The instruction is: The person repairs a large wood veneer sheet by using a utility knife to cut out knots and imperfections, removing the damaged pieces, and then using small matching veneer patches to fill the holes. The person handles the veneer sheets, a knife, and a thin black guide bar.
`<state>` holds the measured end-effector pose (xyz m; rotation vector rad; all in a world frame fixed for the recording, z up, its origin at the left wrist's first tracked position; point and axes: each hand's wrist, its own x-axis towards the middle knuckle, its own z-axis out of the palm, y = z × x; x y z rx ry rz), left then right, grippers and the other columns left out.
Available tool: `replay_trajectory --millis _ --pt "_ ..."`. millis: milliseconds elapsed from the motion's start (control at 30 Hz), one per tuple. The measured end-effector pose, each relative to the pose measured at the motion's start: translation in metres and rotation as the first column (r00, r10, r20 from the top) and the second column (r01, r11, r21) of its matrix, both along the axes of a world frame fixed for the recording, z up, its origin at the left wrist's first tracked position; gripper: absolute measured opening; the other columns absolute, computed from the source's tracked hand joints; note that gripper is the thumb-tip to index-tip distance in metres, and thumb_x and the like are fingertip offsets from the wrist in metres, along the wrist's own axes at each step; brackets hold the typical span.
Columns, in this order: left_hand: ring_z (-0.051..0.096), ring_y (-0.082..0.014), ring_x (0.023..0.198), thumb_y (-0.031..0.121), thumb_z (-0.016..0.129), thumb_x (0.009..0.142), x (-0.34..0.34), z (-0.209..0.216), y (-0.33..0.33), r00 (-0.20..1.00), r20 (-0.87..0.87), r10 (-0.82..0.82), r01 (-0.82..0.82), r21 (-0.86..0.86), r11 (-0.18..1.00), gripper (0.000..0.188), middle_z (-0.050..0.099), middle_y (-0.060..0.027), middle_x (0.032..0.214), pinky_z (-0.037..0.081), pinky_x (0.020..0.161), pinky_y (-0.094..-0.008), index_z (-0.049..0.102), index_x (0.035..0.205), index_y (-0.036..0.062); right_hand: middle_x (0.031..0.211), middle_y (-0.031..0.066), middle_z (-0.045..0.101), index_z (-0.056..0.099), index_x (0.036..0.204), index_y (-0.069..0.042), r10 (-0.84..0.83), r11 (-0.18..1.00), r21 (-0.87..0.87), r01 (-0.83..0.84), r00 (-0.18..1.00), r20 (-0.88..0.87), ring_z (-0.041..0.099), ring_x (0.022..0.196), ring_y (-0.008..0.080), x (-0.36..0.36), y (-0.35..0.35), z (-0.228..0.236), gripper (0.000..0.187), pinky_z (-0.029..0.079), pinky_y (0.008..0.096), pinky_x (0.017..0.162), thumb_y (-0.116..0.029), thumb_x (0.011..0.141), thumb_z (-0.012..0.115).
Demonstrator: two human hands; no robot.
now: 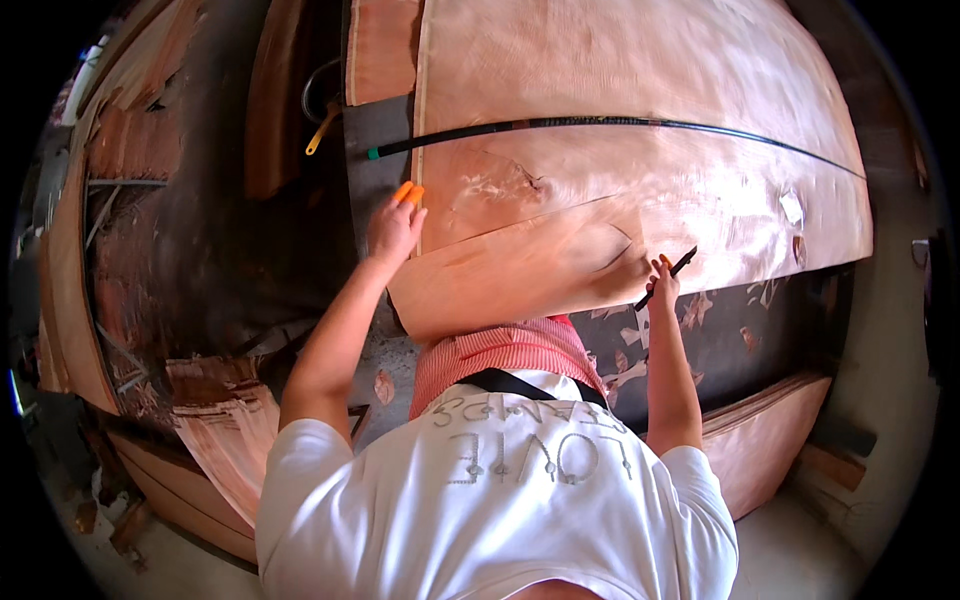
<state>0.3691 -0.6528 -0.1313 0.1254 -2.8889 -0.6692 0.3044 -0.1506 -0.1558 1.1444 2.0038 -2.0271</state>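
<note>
Tool in grip of right hand at near edge of veneer; grip of left hand fairly wide, just beside veneer's left edge; rod lying across veneer.

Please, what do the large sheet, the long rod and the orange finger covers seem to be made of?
Sheet: thin wood, apparently unpainted; grain and a dark knot show.
Rod: black and slightly shiny, perhaps plastic or painted metal; the look leaves it open.
Finger covers: probably rubber, judging by their smooth, snug fit.
</note>
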Motion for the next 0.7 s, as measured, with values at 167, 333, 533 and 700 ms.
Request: replay_trajectory --millis 167,333,533,700 --pt "0.054 -0.0264 0.101 0.028 0.058 0.083 -0.016 0.01 -0.009 0.981 0.147 -0.129 0.131 -0.005 0.991 0.034 0.057 -0.0107 0.109 0.046 0.083 -0.038 0.057 0.108 0.0049 0.092 0.0028 0.06 0.056 0.114 -0.009 0.184 0.956 0.261 -0.135 0.967 -0.174 0.034 0.049 0.0011 0.014 -0.029 0.009 0.025 0.029 0.0168 0.042 -0.015 0.092 0.047" --pt "0.034 -0.0237 0.125 0.034 0.054 0.085 -0.026 0.0 0.0 0.953 0.116 -0.28 0.302 -0.283 0.91 0.044 0.043 -0.0108 0.131 0.03 0.1 -0.0427 0.051 0.118 0.0048 0.104 0.0108 0.056 0.056 0.113 -0.006 0.773 0.43 0.782 -0.452 0.632 -0.06 0.056 0.088 0.019 -0.017 -0.068 0.002 0.027 0.044 0.0275 0.072 -0.008 0.087 0.051" --pt "0.055 -0.029 0.093 0.035 0.058 0.082 -0.025 0.009 0.033 0.94 0.239 -0.242 0.255 -0.026 0.967 0.046 0.054 -0.0118 0.112 0.047 0.076 -0.0376 0.052 0.117 0.0062 0.125 0.0033 0.044 0.055 0.115 -0.019 0.897 -0.028 0.788 -0.615 0.332 0.291 0.058 0.091 0.0284 -0.065 -0.114 0.032 0.043 0.049 0.0387 0.072 -0.002 0.075 0.054" --pt "0.055 -0.0306 0.086 0.025 0.066 0.075 0.019 0.001 0.071 0.966 0.087 -0.242 0.246 -0.032 0.969 0.044 0.055 -0.0135 0.097 0.047 0.073 -0.0396 0.053 0.112 0.0052 0.109 0.0053 0.05 0.06 0.101 -0.012 0.918 -0.106 0.809 -0.578 0.256 0.303 0.059 0.083 0.0277 -0.074 -0.104 0.022 0.031 0.05 0.0392 0.067 -0.004 0.072 0.057"
